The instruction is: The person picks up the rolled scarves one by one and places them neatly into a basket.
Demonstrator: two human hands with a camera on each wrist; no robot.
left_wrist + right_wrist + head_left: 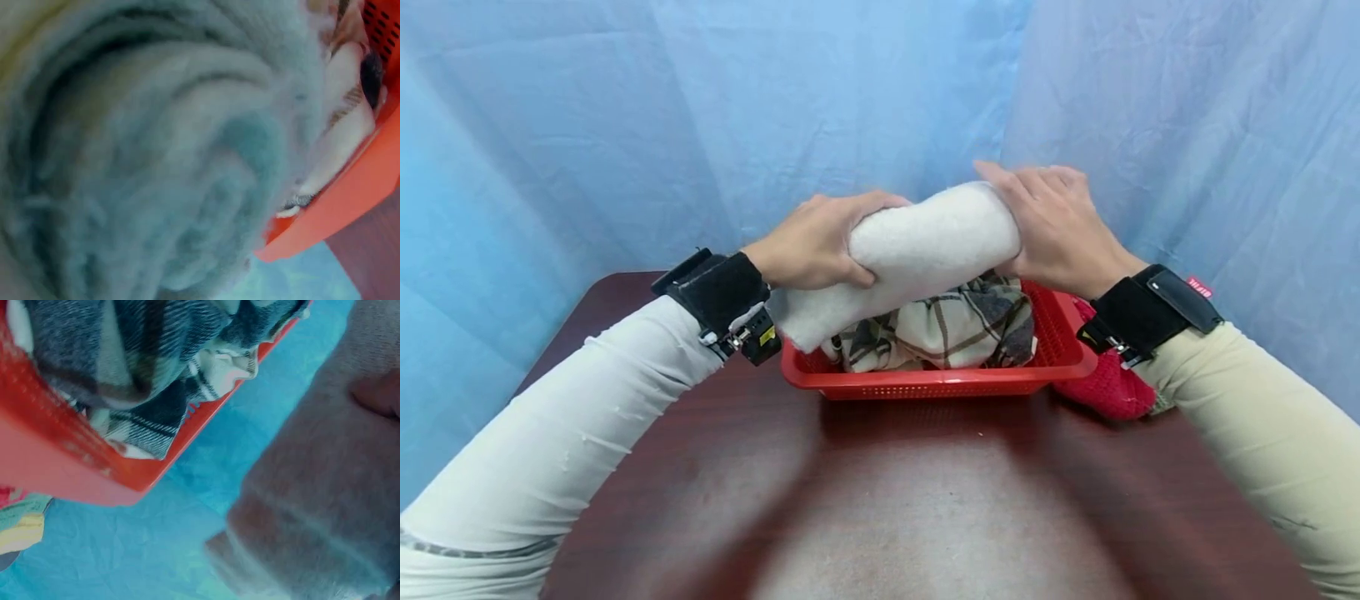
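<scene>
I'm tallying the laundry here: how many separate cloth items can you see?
3: a rolled white towel held by both hands above the red basket, a plaid cloth inside it, and a red cloth beside it. More may be hidden.

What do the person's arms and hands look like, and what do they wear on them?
Both hands are bare: left hand, right hand. Long pale sleeves cover the arms, whitish on the left, beige on the right. Each wrist carries a black strap with metal buckles; the right strap bears a small red tag.

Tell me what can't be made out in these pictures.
- Basket floor: head view, covered by the plaid cloth.
- Red mesh thing: head view, partly behind the right hand and its wrist.
- Left hand: left wrist view, hidden by the blurred white roll.
</scene>
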